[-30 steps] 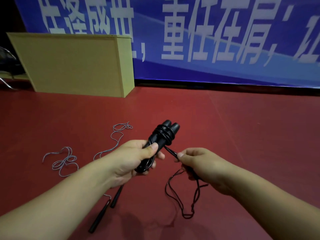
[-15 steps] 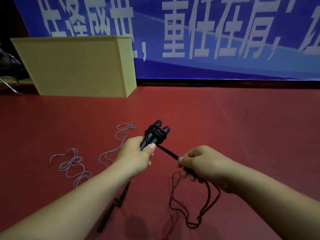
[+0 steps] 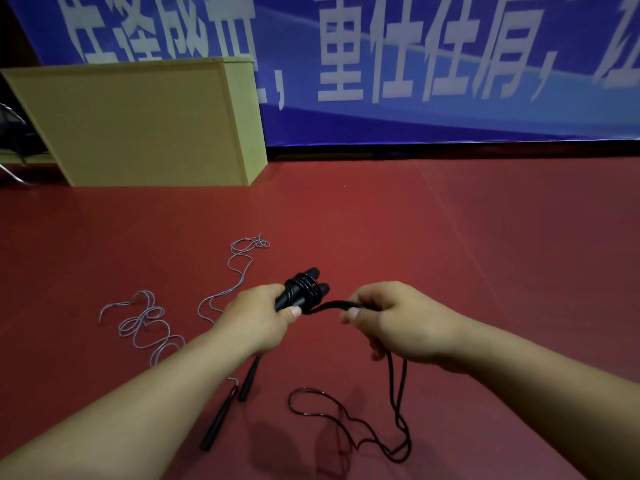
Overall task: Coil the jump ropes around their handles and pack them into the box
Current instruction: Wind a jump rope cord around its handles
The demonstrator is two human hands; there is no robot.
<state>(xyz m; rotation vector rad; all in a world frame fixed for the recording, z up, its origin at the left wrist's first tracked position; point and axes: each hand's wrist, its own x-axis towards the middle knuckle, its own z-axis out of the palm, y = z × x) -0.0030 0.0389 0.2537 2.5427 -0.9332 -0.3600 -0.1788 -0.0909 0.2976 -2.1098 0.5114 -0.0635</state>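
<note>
Far left: yellow box (image 3: pixel 138 123) standing on the red floor (image 3: pixel 450 254), well apart from the work, backed by a blue banner (image 3: pixel 450 64). Nearer, a grey rope (image 3: pixel 149 327) sprawled loose across the floor, uncoiled, its 2 thin black handles (image 3: pixel 228 403) lying just under the left forearm.

Centre: left hand (image 3: pixel 256 317) clamped around the 2 black handles (image 3: pixel 304 291) of the black rope, held side by side, tips pointing away, several turns already wound near the tips. Right hand (image 3: pixel 391 320) just beside, fingers curled and pinching the black rope (image 3: pixel 329 306) close to the bundle, strand taut between the 2 hands. Below the right hand, remaining slack (image 3: pixel 363 427) hanging down and looping on the floor.

Step in hand, by judgement: winding, roughly midway. To do it well: keep the left grip firm so the 2 handles stay parallel, keep tension steady, lay each turn beside the last rather than on top, feed slack through the right fingers instead of yanking. Risk: slack loops crossing themselves and knotting; shake out before pulling.

Room: open floor to the right and ahead, nothing in the way of the right wrist circling. Left side tighter, with grey rope and thin handles close beneath the forearm; best avoided to prevent snagging. Path to the box crosses bare floor past the grey rope's far end.
</note>
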